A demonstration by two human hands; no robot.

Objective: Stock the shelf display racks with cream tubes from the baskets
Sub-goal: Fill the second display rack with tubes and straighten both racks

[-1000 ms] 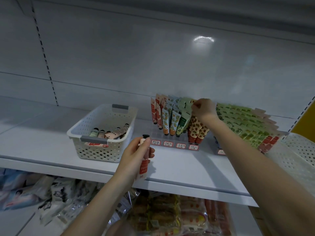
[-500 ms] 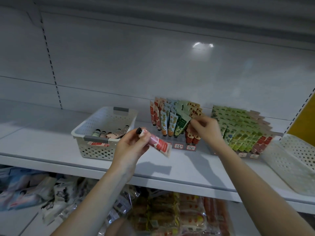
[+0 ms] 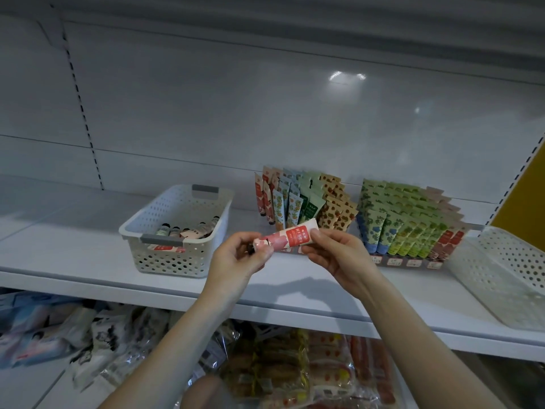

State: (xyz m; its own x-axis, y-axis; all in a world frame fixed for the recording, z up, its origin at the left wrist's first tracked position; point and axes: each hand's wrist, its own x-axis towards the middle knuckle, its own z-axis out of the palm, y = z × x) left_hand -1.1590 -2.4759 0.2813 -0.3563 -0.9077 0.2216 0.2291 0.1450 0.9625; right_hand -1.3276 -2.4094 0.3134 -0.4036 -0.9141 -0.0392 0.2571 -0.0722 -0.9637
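The shelf (image 3: pixel 88 252) in front of me carries most of the job already. The right display rack (image 3: pixel 413 262) looks packed with green and red tubes, and the left display rack (image 3: pixel 298 202) stands well filled in its back rows, though I judge its red column at the left edge has room. The basket (image 3: pixel 177 261) to my left holds only a few tubes at its bottom, so little is left to stock. A second basket (image 3: pixel 507 261) sits at the far right; I cannot tell what it holds. Both my hands are closed on one pink-and-red cream tube (image 3: pixel 287 238), held level in front of the left rack: my left hand (image 3: pixel 239 261) pinches the cap end, my right hand (image 3: pixel 336 255) pinches the flat crimped end.
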